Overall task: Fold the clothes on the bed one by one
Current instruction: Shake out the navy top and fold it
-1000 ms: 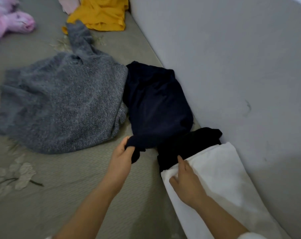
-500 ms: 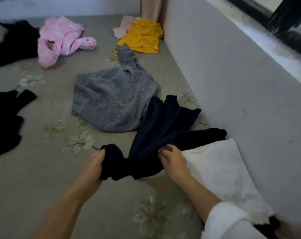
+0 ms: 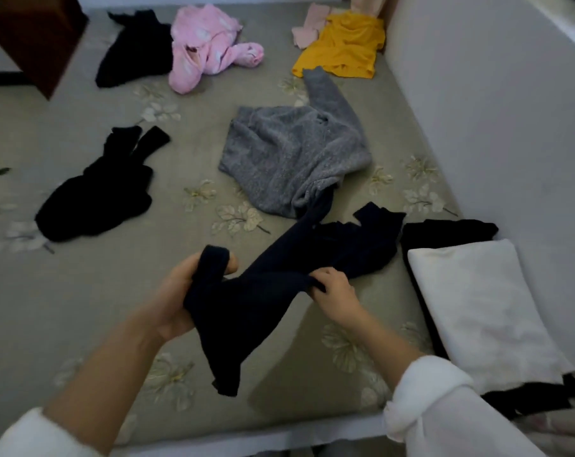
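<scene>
A dark navy garment is stretched across the near part of the bed. My left hand grips its near end, which is raised off the bed and hangs down. My right hand pinches the cloth at its middle. Its far end trails on the sheet toward the grey sweater. At my right lies a folded white garment on top of a folded black one.
Unfolded clothes are scattered on the floral sheet: a black piece at left, another black one and a pink garment at the back, a yellow top near the wall. A dark wooden cabinet stands back left.
I have pulled the navy garment away from the wall toward me, and my right hand has left the white fold and taken hold of it. My view has tilted up.
</scene>
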Motion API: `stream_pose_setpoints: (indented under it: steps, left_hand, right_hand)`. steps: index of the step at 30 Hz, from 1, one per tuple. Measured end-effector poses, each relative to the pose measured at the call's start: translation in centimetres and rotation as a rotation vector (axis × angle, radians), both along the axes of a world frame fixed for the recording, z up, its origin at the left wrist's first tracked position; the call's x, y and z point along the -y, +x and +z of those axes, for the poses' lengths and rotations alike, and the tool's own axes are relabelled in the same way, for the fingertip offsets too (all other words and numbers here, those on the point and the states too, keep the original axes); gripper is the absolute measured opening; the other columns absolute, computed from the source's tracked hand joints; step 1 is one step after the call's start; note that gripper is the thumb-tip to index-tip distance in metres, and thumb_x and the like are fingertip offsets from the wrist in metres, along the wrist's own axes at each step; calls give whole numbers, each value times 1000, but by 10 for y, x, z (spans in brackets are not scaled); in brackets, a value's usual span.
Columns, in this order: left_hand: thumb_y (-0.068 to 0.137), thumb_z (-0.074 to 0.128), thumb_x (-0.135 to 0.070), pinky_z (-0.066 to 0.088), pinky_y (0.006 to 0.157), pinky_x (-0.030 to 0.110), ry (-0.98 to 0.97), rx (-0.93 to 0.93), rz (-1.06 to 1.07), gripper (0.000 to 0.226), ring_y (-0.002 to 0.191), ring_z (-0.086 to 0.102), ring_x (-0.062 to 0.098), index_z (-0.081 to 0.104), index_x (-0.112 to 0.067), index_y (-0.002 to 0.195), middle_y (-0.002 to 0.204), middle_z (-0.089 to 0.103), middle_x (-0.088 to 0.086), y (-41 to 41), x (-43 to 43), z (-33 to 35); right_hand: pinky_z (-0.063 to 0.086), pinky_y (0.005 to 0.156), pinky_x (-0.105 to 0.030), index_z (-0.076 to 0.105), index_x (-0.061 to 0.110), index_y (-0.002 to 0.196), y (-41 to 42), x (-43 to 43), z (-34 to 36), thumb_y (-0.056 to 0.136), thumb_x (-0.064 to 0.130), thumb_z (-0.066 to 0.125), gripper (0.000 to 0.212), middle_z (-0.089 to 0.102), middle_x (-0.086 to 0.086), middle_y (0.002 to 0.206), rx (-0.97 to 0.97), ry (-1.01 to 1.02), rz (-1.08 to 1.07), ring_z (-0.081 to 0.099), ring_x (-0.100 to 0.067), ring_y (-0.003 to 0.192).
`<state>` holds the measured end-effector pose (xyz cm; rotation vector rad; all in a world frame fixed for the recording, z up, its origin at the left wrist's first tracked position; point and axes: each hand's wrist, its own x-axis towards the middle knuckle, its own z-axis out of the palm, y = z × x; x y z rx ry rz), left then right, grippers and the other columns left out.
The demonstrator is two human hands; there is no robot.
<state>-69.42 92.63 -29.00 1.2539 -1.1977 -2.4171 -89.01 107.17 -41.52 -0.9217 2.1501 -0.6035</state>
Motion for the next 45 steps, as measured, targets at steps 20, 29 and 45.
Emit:
stream_pose_setpoints:
  steps: [20, 29, 45]
  left_hand:
    - [91, 43, -32, 52, 71, 26, -274, -1061, 112, 31, 71, 62, 16, 61, -9, 78, 70, 65, 1, -26, 61, 263]
    - [101, 36, -36, 56, 72, 38, -464, -585, 416, 37, 92, 67, 20, 59, -15, 119, 99, 72, 2, -26, 98, 259]
    - [88, 66, -34, 47, 73, 11, -664, 39, -284, 38, 93, 64, -3, 50, -35, 123, 109, 65, -16, -61, -10, 59]
  right_hand:
    - [52, 81, -30, 71, 21, 97, -65, 52, 345, 97, 23, 53, 18, 70, -2, 95, 222, -1106, -222, 63, -16, 89]
    - [56, 77, -31, 71, 17, 89, -82, 68, 347, 97, 37, 52, 29, 72, -5, 96, 168, -844, -212, 69, -18, 87]
    - [58, 69, -29, 63, 10, 110, -62, 106, 347, 99, 31, 50, 27, 75, -4, 90, 895, -951, -294, 72, -16, 85]
